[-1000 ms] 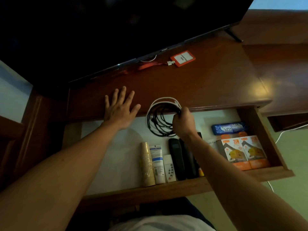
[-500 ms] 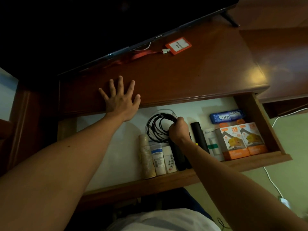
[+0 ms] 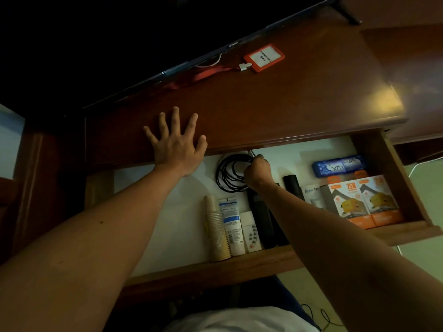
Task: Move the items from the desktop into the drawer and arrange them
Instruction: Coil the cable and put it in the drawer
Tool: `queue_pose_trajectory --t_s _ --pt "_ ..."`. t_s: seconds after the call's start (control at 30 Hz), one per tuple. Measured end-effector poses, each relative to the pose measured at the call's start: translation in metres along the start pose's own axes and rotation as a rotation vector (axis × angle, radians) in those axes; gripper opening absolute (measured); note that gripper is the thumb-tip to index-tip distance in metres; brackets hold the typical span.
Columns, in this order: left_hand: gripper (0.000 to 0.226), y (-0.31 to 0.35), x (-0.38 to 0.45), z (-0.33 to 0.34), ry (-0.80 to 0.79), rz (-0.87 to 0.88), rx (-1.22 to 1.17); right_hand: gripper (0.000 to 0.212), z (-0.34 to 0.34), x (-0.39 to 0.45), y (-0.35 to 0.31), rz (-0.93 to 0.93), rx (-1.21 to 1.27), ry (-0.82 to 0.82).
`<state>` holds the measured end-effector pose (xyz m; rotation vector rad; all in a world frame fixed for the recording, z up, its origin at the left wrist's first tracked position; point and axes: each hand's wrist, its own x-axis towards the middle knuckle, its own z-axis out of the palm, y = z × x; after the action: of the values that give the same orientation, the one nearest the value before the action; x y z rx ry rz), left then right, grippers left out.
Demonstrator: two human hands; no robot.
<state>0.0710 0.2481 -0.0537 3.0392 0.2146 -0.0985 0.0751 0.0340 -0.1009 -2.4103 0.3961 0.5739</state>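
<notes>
Black coiled cable [image 3: 229, 174] in right hand [image 3: 257, 171], just behind remotes [image 3: 260, 219].

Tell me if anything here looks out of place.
The orange badge holder with its lanyard lies on the desktop by the TV, outside the drawer. Nothing looks spilled or damaged.

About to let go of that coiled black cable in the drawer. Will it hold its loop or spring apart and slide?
The coiled black cable is probably floppy: its loops already fan unevenly, so it may loosen once the right hand lets go. It looks light and lies flat on the drawer floor, so rolling seems unlikely.
</notes>
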Motion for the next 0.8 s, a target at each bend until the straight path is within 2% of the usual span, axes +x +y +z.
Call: queue_pose_trajectory --t_s 0.37,0.57,0.8 --pt "0.068 0.0 0.0 -0.002 -0.018 -0.006 -0.007 0.032 0.001 -0.006 0.01 -0.103 -0.072 -0.102" --pt "0.068 0.001 0.0 -0.003 -0.028 -0.008 -0.01 0.051 -0.004 -0.012 0.011 -0.127 -0.291 -0.056" --pt "0.068 0.0 -0.001 -0.004 -0.047 -0.003 -0.006 0.043 -0.009 -0.021 0.016 -0.153 -0.288 -0.013"
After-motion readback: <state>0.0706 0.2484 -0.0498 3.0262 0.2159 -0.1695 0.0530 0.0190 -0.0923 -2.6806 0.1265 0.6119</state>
